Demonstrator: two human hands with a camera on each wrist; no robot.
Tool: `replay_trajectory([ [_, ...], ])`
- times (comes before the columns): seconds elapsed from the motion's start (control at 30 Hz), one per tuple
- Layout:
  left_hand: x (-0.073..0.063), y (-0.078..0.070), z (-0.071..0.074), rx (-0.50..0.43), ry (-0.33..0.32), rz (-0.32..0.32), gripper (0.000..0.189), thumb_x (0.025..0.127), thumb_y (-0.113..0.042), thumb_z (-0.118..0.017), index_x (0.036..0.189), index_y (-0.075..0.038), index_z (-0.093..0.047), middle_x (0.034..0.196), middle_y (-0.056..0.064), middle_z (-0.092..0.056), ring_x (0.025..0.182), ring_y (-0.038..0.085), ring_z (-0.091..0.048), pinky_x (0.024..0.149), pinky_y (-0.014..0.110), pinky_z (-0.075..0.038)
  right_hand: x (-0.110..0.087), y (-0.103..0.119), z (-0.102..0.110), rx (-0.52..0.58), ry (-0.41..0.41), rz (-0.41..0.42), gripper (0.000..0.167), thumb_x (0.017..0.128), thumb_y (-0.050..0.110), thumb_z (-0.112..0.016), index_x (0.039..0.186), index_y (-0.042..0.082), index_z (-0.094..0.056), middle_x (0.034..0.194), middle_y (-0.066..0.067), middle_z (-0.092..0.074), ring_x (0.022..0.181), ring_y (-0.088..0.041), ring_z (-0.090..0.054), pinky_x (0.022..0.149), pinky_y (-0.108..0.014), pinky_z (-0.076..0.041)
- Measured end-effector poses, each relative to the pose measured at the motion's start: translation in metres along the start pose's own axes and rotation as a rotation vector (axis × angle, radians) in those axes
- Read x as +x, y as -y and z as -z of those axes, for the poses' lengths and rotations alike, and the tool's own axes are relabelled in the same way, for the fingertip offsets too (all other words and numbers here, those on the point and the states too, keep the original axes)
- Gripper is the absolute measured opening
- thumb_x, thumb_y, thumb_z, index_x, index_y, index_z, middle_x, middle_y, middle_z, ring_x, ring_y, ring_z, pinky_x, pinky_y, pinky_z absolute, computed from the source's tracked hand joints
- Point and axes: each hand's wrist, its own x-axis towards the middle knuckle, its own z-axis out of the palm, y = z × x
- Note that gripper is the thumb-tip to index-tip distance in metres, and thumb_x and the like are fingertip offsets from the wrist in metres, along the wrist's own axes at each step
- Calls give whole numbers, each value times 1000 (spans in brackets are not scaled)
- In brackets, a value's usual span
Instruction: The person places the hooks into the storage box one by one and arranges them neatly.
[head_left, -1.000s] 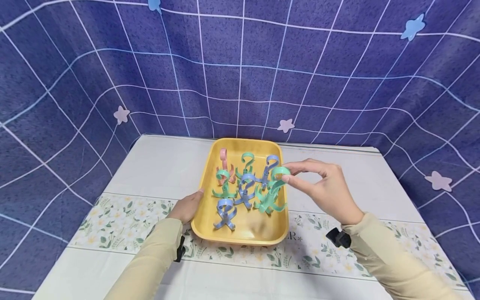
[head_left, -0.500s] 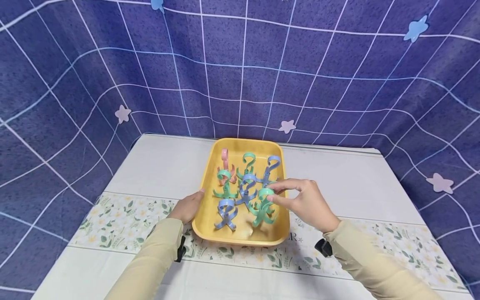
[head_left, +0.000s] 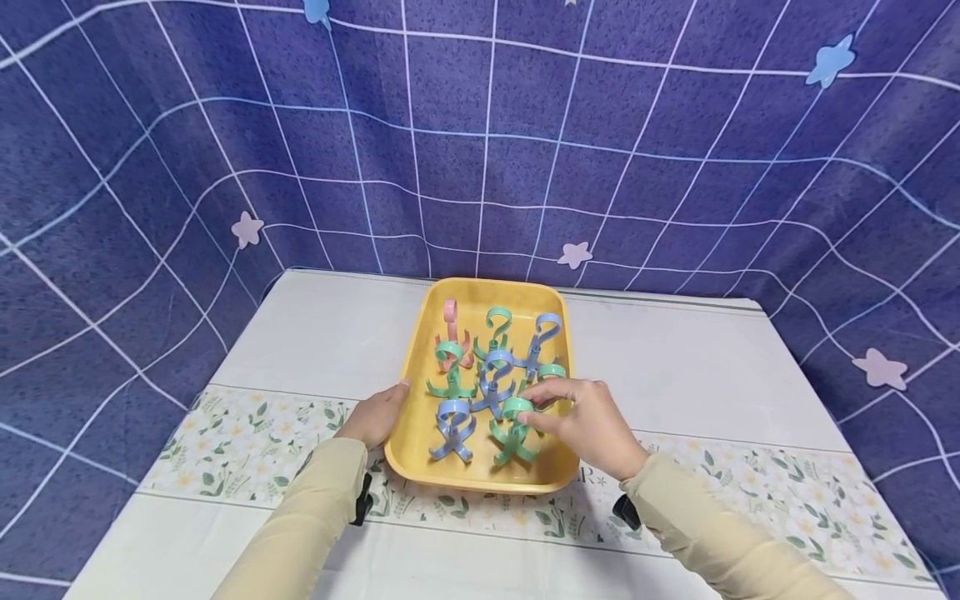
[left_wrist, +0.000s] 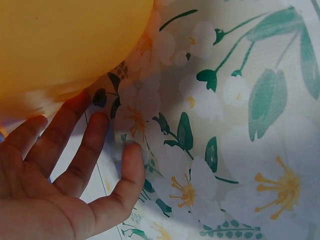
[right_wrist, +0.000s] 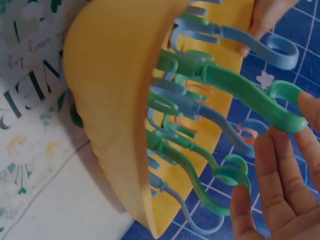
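In the head view, my right hand (head_left: 581, 417) pinches the curled top of a green four-claw hook (head_left: 513, 442) at the near right of the yellow tray (head_left: 480, 475). The right wrist view shows thumb and fingertips at the loop of this green hook (right_wrist: 240, 92), with its claws inside the tray. At the tray's left side, my left hand (head_left: 375, 414) holds the rim with the thumb over it. Its other fingers (left_wrist: 95, 140) reach against the outer wall from below in the left wrist view.
Standing in the tray are a pink hook (head_left: 450, 333), blue hooks (head_left: 453, 432) and more green hooks (head_left: 450, 379). Another green hook (head_left: 553, 372) is partly hidden behind my right hand. The white table (head_left: 675, 358) has a floral band; a purple curtain (head_left: 525, 150) hangs behind.
My right hand has moved down and left with the green hook, from the tray's right side to its near right. A green hook behind it now shows. The left hand stays at the rim.
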Motion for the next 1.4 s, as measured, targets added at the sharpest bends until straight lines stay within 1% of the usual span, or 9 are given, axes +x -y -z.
replay_trajectory([
  [0.2, -1, -1, 0, 1, -4, 5, 71, 109, -54, -17, 154, -4, -41, 87, 13, -59, 76, 23, -58, 78, 39, -48, -2, -1, -9, -19, -1, 8, 22, 81, 12, -87, 102, 12, -80, 98, 3, -76, 89, -17, -70, 85, -37, -55],
  [0.47, -2, -1, -1, 5, -11, 12, 71, 109, -53, -18, 151, -3, -45, 86, 13, -58, 76, 24, -57, 78, 39, -47, -6, -3, -13, -62, 10, 18, 19, 84, 16, -86, 101, 14, -79, 96, 6, -76, 89, -15, -70, 84, -36, -55],
  [0.67, 0, 1, -1, 14, -8, 4, 71, 109, -52, -17, 151, -3, -46, 84, 13, -57, 74, 24, -57, 77, 39, -47, -8, -3, -12, -83, 31, 23, 19, 85, 18, -85, 103, 14, -78, 97, 7, -75, 90, -15, -70, 86, -40, -54],
  [0.93, -1, -1, 0, 20, -7, -2, 73, 109, -55, -16, 153, -4, -44, 85, 12, -59, 74, 23, -58, 77, 39, -48, -7, -4, -7, -102, 44, 52, 20, 85, 14, -85, 103, 14, -78, 99, 5, -75, 90, -13, -70, 87, -41, -55],
  [1.07, -2, -2, 1, 8, -5, 4, 72, 109, -56, -17, 151, -7, -46, 86, 12, -60, 75, 23, -59, 81, 40, -48, -8, -3, -5, -87, 48, 60, 20, 85, 13, -85, 104, 13, -78, 100, 4, -75, 92, -18, -71, 87, -40, -55],
  [1.2, -2, 0, 2, -10, 2, -6, 74, 108, -58, -19, 154, -6, -43, 101, 15, -65, 92, 28, -63, 95, 51, -46, -8, -2, -4, -84, 52, 53, 23, 85, 14, -85, 107, 13, -78, 102, 4, -75, 93, -16, -70, 88, -41, -55],
  [1.27, -2, 2, 2, -18, 10, -12, 75, 107, -60, -20, 156, -6, -40, 117, 20, -65, 108, 36, -62, 102, 56, -42, -9, -2, -3, -91, 60, 41, 26, 86, 16, -85, 110, 13, -77, 105, 3, -75, 95, -15, -70, 89, -42, -55],
  [1.33, -2, 3, 1, -15, 20, -14, 76, 107, -61, -19, 158, -7, -37, 132, 24, -60, 122, 43, -56, 107, 60, -38, -10, -2, -2, -94, 75, 20, 29, 86, 17, -84, 114, 14, -76, 109, 1, -75, 98, -18, -69, 91, -46, -53],
  [1.4, -3, 4, 1, -16, 31, -7, 77, 107, -61, -18, 159, -7, -34, 142, 27, -53, 132, 47, -48, 110, 61, -33, -11, -2, 1, -99, 96, 4, 33, 87, 19, -84, 118, 14, -74, 113, 0, -74, 101, -21, -68, 92, -50, -52],
])
